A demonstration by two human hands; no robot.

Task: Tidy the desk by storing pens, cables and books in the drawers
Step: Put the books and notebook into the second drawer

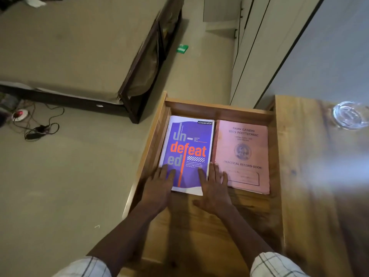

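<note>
Here, two books lie flat in the open drawer: the purple notebook in its left half, the pink book in its right. The left hand presses the notebook's near end and the right hand straddles both books, fingers straight, gripping nothing.

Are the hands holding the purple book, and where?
Not held. The left hand lies flat on the purple book at its near left corner, the right hand flat across its near right edge.
</note>
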